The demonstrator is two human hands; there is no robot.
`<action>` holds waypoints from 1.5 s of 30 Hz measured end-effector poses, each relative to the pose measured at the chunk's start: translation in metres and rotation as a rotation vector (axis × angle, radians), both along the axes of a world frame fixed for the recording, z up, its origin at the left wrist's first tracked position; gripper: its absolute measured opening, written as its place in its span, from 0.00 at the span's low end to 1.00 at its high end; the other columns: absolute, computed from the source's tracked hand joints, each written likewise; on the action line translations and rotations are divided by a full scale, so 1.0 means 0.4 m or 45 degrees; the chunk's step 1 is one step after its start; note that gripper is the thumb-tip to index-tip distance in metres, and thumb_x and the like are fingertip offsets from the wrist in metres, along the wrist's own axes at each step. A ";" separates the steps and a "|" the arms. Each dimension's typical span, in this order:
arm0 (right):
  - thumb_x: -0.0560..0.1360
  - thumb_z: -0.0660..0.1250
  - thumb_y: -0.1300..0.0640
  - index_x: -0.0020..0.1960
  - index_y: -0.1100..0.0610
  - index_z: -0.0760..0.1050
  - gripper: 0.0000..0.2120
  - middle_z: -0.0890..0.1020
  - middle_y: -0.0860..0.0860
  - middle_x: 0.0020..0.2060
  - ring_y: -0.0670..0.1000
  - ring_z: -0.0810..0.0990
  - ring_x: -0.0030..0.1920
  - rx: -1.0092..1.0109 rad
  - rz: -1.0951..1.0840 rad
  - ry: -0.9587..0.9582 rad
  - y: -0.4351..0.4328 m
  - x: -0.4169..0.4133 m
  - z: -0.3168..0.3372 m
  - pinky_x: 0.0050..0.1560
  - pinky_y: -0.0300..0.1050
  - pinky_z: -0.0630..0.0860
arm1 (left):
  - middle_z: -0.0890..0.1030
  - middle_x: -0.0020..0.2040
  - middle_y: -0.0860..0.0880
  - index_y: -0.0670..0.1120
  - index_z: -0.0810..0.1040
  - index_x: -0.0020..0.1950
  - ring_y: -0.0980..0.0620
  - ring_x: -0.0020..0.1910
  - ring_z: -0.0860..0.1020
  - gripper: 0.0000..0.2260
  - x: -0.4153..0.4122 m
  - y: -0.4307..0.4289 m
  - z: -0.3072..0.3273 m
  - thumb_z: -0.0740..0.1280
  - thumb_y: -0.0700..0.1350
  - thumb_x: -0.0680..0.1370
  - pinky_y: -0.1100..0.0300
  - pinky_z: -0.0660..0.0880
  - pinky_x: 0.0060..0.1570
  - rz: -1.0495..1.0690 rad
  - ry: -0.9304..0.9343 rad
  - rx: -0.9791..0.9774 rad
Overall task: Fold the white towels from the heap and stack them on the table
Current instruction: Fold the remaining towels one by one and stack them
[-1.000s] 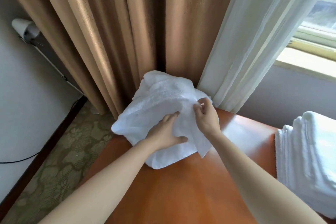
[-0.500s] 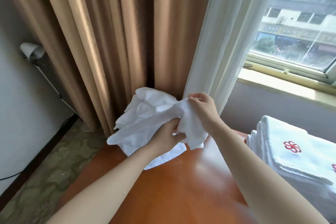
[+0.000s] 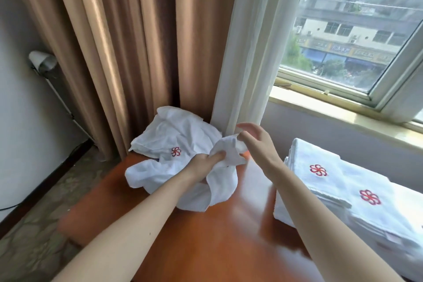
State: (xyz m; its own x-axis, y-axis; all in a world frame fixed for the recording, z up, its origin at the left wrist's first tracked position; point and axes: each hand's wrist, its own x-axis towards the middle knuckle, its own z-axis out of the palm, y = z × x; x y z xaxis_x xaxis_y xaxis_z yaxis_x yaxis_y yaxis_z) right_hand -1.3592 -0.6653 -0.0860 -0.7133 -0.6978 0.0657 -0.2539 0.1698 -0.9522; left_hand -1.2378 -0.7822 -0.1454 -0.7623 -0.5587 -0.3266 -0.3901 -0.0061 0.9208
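At 12 o'clock we see brown curtains [image 3: 128, 41] beside 1 sheer white curtain [image 3: 251, 52]. At 2 o'clock daylight comes through a window [image 3: 343, 30] above a pale sill [image 3: 332, 111]. A white wall [image 3: 16, 110] stands at 9, patterned floor [image 3: 34, 236] at 7.

Table [image 3: 217, 236]: shiny red-brown wood, with its far corner in view.
Heap [image 3: 174, 135]: crumpled white towels on the far corner; one shows a red flower mark.
Loose towel [image 3: 219, 185]: bunched up just in front of the heap, its low end resting on the wood.
Stack [image 3: 343, 190]: folded white towels on the right side, well apart from the heap, red flower marks on top.
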 end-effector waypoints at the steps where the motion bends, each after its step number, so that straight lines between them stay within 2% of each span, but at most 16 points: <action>1: 0.65 0.63 0.50 0.58 0.47 0.79 0.22 0.79 0.42 0.56 0.42 0.77 0.56 -0.015 0.017 0.093 0.021 0.002 -0.002 0.51 0.35 0.73 | 0.84 0.44 0.51 0.49 0.81 0.51 0.56 0.43 0.81 0.17 -0.002 0.021 0.007 0.65 0.62 0.78 0.67 0.75 0.29 0.020 -0.019 0.056; 4: 0.61 0.65 0.49 0.56 0.41 0.77 0.23 0.77 0.40 0.58 0.41 0.74 0.61 0.106 0.283 0.299 0.074 -0.002 -0.015 0.59 0.39 0.72 | 0.86 0.45 0.48 0.48 0.82 0.54 0.52 0.45 0.84 0.21 -0.011 0.070 0.021 0.67 0.64 0.75 0.62 0.79 0.35 0.020 -0.066 0.211; 7: 0.64 0.69 0.52 0.62 0.39 0.75 0.27 0.76 0.39 0.56 0.37 0.78 0.49 0.515 0.574 0.344 0.120 -0.013 -0.040 0.40 0.30 0.74 | 0.83 0.43 0.47 0.45 0.82 0.58 0.51 0.43 0.82 0.19 -0.016 0.114 0.015 0.66 0.58 0.77 0.59 0.78 0.39 -0.095 -0.075 0.372; 10: 0.69 0.70 0.57 0.64 0.43 0.75 0.25 0.78 0.42 0.56 0.42 0.79 0.49 0.701 0.565 0.445 0.164 -0.020 -0.112 0.43 0.38 0.78 | 0.80 0.46 0.47 0.47 0.81 0.58 0.50 0.47 0.80 0.15 0.009 0.162 -0.043 0.66 0.54 0.78 0.56 0.79 0.53 -0.220 -0.066 0.426; 12: 0.72 0.69 0.57 0.59 0.47 0.79 0.17 0.81 0.45 0.56 0.48 0.80 0.53 0.712 0.487 0.442 0.193 -0.016 -0.164 0.51 0.46 0.79 | 0.79 0.45 0.49 0.46 0.79 0.53 0.53 0.47 0.78 0.14 0.032 0.199 -0.092 0.68 0.53 0.73 0.51 0.75 0.62 -0.271 -0.068 0.412; 14: 0.75 0.66 0.56 0.50 0.49 0.81 0.07 0.83 0.45 0.48 0.49 0.80 0.48 0.714 0.352 0.432 0.219 -0.012 -0.205 0.46 0.46 0.78 | 0.80 0.47 0.48 0.45 0.79 0.54 0.55 0.48 0.78 0.16 0.048 0.246 -0.134 0.72 0.52 0.70 0.53 0.74 0.63 -0.350 -0.070 0.397; 17: 0.74 0.64 0.51 0.30 0.50 0.69 0.14 0.73 0.45 0.27 0.48 0.71 0.30 0.760 0.182 0.428 0.253 -0.008 -0.251 0.29 0.42 0.66 | 0.83 0.52 0.51 0.49 0.78 0.58 0.59 0.51 0.80 0.17 0.041 0.321 -0.186 0.76 0.49 0.72 0.64 0.75 0.54 -0.299 -0.066 0.198; 20: 0.73 0.63 0.50 0.28 0.54 0.65 0.17 0.70 0.48 0.26 0.49 0.68 0.28 0.838 0.087 0.418 0.291 -0.010 -0.287 0.28 0.40 0.61 | 0.80 0.46 0.56 0.53 0.76 0.50 0.59 0.46 0.79 0.08 0.015 0.370 -0.232 0.73 0.50 0.75 0.63 0.76 0.45 -0.200 -0.165 -0.178; 24: 0.72 0.62 0.50 0.29 0.55 0.67 0.15 0.73 0.50 0.38 0.54 0.74 0.39 0.992 -0.013 0.540 0.365 -0.038 -0.315 0.34 0.43 0.64 | 0.80 0.41 0.56 0.55 0.77 0.42 0.51 0.45 0.78 0.07 0.018 0.392 -0.278 0.63 0.49 0.79 0.51 0.76 0.46 -0.218 -0.320 -0.511; 27: 0.70 0.64 0.51 0.47 0.51 0.74 0.08 0.74 0.48 0.48 0.55 0.76 0.54 1.168 0.160 0.668 0.418 -0.041 -0.335 0.49 0.48 0.68 | 0.83 0.48 0.57 0.56 0.81 0.53 0.54 0.49 0.79 0.09 0.028 0.399 -0.299 0.61 0.50 0.82 0.55 0.75 0.47 -0.258 -0.370 -0.615; 30: 0.70 0.68 0.52 0.74 0.48 0.61 0.34 0.71 0.45 0.68 0.51 0.65 0.73 1.055 0.568 0.651 0.428 -0.015 -0.360 0.75 0.61 0.54 | 0.83 0.49 0.59 0.58 0.81 0.55 0.57 0.49 0.79 0.08 0.019 0.413 -0.300 0.63 0.52 0.81 0.57 0.76 0.47 -0.344 -0.287 -0.619; 32: 0.74 0.65 0.57 0.76 0.48 0.61 0.32 0.74 0.46 0.68 0.51 0.68 0.72 0.912 0.624 0.534 0.417 0.010 -0.369 0.77 0.60 0.53 | 0.82 0.46 0.60 0.58 0.80 0.55 0.59 0.46 0.79 0.07 0.009 0.418 -0.289 0.64 0.53 0.80 0.62 0.74 0.42 -0.297 -0.213 -0.671; 34: 0.76 0.60 0.60 0.65 0.50 0.72 0.18 0.82 0.48 0.52 0.53 0.79 0.54 0.765 0.423 0.390 0.409 0.019 -0.365 0.61 0.55 0.73 | 0.80 0.42 0.61 0.59 0.78 0.50 0.60 0.42 0.78 0.03 0.010 0.412 -0.271 0.66 0.56 0.79 0.67 0.71 0.36 -0.161 -0.122 -0.704; 37: 0.76 0.56 0.61 0.44 0.55 0.73 0.08 0.77 0.50 0.34 0.54 0.76 0.38 0.591 0.106 0.250 0.395 0.032 -0.338 0.39 0.54 0.73 | 0.79 0.40 0.59 0.58 0.74 0.46 0.60 0.41 0.77 0.03 0.032 0.392 -0.253 0.67 0.52 0.76 0.61 0.75 0.38 -0.102 -0.159 -0.834; 40: 0.75 0.54 0.62 0.34 0.53 0.61 0.12 0.66 0.46 0.28 0.49 0.65 0.31 0.369 -0.101 0.075 0.365 0.041 -0.295 0.34 0.49 0.62 | 0.78 0.38 0.58 0.56 0.73 0.42 0.58 0.37 0.77 0.04 0.051 0.366 -0.239 0.67 0.48 0.74 0.60 0.73 0.34 0.036 -0.252 -0.918; 45: 0.75 0.54 0.63 0.33 0.52 0.59 0.14 0.64 0.45 0.27 0.48 0.64 0.31 0.231 -0.302 0.058 0.347 0.039 -0.235 0.33 0.46 0.60 | 0.77 0.41 0.58 0.54 0.74 0.43 0.55 0.40 0.77 0.04 0.073 0.289 -0.220 0.65 0.49 0.78 0.62 0.67 0.33 0.260 -0.314 -0.809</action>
